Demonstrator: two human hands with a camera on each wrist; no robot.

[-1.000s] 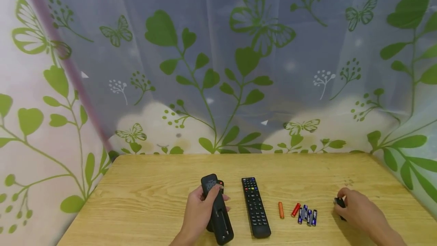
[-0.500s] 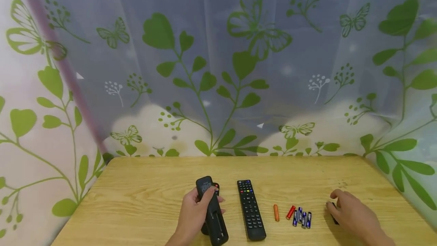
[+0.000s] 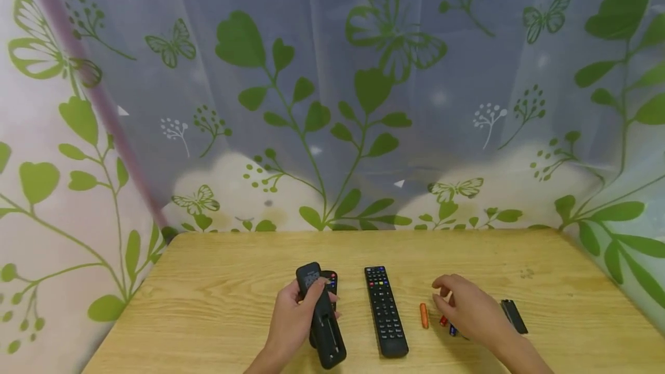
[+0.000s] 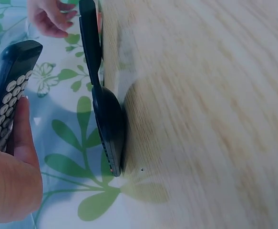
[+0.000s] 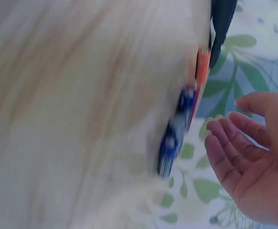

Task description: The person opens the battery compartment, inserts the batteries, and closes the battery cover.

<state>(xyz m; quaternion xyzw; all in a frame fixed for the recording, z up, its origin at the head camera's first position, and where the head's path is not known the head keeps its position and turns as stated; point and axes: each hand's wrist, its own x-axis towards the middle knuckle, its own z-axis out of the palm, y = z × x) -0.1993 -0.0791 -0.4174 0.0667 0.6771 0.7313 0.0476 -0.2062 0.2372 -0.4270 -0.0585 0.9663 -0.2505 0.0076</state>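
My left hand grips a black remote control, its back turned up and its battery compartment uncovered. In the left wrist view its light round buttons face the other side. My right hand hovers over the batteries with loosely bent fingers and nothing in its grasp. Below it lie a red battery and several blue batteries, partly hidden by the hand in the head view. An orange battery lies just left of them. On the table beyond the right wrist rests a black battery cover.
A black remote lies face up mid-table, between the hands. Another remote lies partly hidden behind the held one. The wooden table ends at a leaf-and-butterfly patterned curtain.
My right hand has let go of the battery cover, leaving it on the table, and has moved left over the batteries. The left hand keeps its grip on the remote control.
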